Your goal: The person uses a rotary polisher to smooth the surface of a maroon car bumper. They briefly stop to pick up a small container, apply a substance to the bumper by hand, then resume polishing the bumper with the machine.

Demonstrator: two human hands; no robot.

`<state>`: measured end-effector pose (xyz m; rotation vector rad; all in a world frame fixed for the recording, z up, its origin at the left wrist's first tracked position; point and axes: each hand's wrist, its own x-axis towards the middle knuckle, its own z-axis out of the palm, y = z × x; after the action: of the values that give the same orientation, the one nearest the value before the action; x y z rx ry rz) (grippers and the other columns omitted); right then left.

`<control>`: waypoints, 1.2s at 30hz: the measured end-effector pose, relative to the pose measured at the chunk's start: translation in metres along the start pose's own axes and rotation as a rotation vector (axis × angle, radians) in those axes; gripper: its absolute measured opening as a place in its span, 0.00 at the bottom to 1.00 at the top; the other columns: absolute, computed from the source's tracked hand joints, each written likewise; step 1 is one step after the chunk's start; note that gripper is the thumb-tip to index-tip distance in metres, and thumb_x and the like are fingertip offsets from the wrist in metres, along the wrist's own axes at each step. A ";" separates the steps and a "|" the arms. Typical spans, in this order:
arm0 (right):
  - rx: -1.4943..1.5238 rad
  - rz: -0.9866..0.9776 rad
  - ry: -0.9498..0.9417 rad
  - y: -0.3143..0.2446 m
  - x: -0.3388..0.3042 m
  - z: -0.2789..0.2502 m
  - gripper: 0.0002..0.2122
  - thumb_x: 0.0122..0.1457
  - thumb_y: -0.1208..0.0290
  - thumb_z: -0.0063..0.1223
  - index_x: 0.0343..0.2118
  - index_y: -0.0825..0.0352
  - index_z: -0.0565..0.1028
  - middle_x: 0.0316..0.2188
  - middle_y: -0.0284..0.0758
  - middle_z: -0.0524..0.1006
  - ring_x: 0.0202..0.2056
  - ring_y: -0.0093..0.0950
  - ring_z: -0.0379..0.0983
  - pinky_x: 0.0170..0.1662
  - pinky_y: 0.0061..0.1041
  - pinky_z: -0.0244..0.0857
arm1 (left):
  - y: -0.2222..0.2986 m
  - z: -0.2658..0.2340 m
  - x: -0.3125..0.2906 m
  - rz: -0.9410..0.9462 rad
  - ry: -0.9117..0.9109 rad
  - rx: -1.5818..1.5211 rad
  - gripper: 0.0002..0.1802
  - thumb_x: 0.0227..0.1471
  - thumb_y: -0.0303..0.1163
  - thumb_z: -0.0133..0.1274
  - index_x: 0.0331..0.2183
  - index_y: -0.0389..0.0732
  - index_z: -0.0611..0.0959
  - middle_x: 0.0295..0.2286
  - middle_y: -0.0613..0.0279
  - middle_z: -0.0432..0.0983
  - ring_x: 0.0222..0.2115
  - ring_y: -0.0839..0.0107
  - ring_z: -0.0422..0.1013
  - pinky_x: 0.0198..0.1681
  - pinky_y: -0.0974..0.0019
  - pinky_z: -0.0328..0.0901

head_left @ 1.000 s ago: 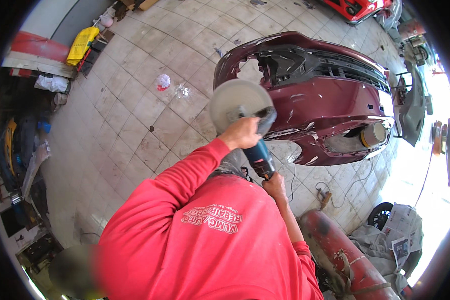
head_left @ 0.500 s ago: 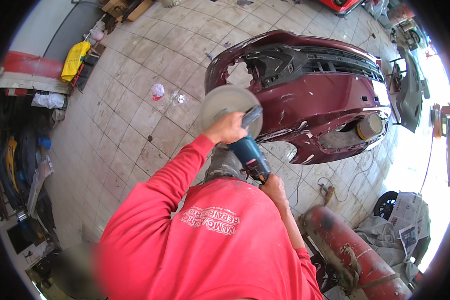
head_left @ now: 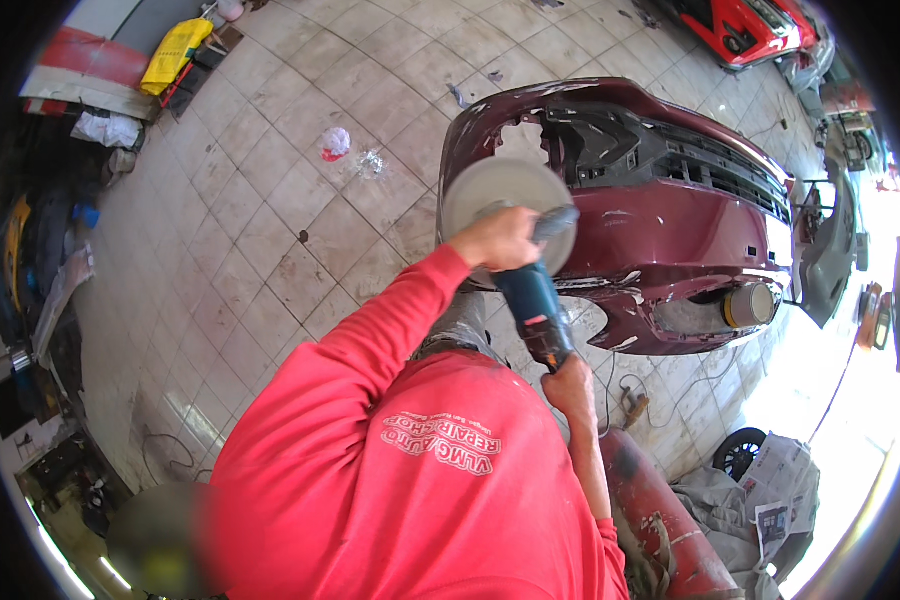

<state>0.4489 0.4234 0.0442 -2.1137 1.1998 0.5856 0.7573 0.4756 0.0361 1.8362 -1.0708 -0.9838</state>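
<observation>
Both my hands hold a teal-and-black power polisher with a broad, pale round pad. My left hand is closed round the side handle near the pad. At the rear end of the body, my right hand is wrapped round the grip. The pad overlaps the left end of a dark maroon car bumper lying on the floor; whether it touches the surface I cannot tell. A black grille sits in the bumper, and a round tub shows in its lower opening.
A red gas cylinder lies at lower right, beside a wheel and a grey cover with newspaper. A cable trails over the tiled floor. Another grey bumper stands right; a red car part is behind.
The polisher and both hands have shifted rightward in the picture. The view has turned too, so the bumper sits lower and further right, and more of the red car part shows.
</observation>
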 end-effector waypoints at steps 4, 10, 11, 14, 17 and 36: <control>-0.067 -0.056 -0.142 -0.026 0.018 0.018 0.17 0.51 0.73 0.58 0.42 0.77 0.79 0.39 0.61 0.82 0.46 0.56 0.81 0.52 0.51 0.73 | -0.048 -0.023 -0.041 -0.170 0.031 -0.162 0.10 0.45 0.30 0.61 0.32 0.37 0.82 0.20 0.58 0.76 0.19 0.65 0.74 0.25 0.57 0.69; -0.019 -0.083 -0.198 -0.038 0.015 0.018 0.16 0.52 0.73 0.58 0.43 0.77 0.79 0.40 0.60 0.82 0.46 0.56 0.81 0.51 0.50 0.74 | -0.054 -0.031 -0.053 -0.392 -0.077 -0.355 0.09 0.47 0.25 0.60 0.33 0.37 0.80 0.18 0.64 0.72 0.12 0.73 0.68 0.16 0.65 0.63; -0.002 -0.066 -0.198 -0.036 0.010 0.015 0.17 0.52 0.73 0.59 0.43 0.76 0.80 0.40 0.60 0.83 0.46 0.56 0.81 0.52 0.50 0.74 | -0.049 -0.028 -0.049 -0.363 -0.101 -0.374 0.09 0.47 0.25 0.60 0.34 0.37 0.80 0.18 0.63 0.73 0.11 0.73 0.68 0.15 0.65 0.63; 0.058 0.003 -0.144 -0.019 -0.005 0.008 0.18 0.50 0.73 0.59 0.44 0.76 0.80 0.40 0.59 0.83 0.46 0.56 0.81 0.52 0.49 0.74 | -0.013 -0.027 -0.024 -0.272 -0.254 -0.336 0.12 0.49 0.25 0.63 0.36 0.35 0.79 0.17 0.62 0.73 0.11 0.74 0.68 0.14 0.65 0.62; 0.160 0.063 -0.077 -0.003 -0.018 -0.002 0.19 0.47 0.72 0.61 0.42 0.77 0.80 0.38 0.60 0.82 0.46 0.55 0.81 0.51 0.46 0.74 | 0.031 -0.021 0.016 -0.197 -0.423 -0.284 0.14 0.50 0.26 0.64 0.39 0.34 0.79 0.16 0.62 0.74 0.12 0.73 0.70 0.15 0.66 0.63; 0.239 0.026 0.031 0.010 -0.001 0.000 0.12 0.48 0.76 0.56 0.34 0.75 0.83 0.36 0.58 0.83 0.43 0.53 0.82 0.50 0.46 0.76 | 0.080 -0.021 0.053 -0.178 -0.499 -0.141 0.15 0.49 0.22 0.61 0.41 0.32 0.81 0.17 0.63 0.75 0.12 0.75 0.70 0.15 0.67 0.63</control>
<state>0.4398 0.4207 0.0417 -1.9148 1.2502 0.3998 0.7693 0.4054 0.1027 1.6293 -1.0967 -1.6401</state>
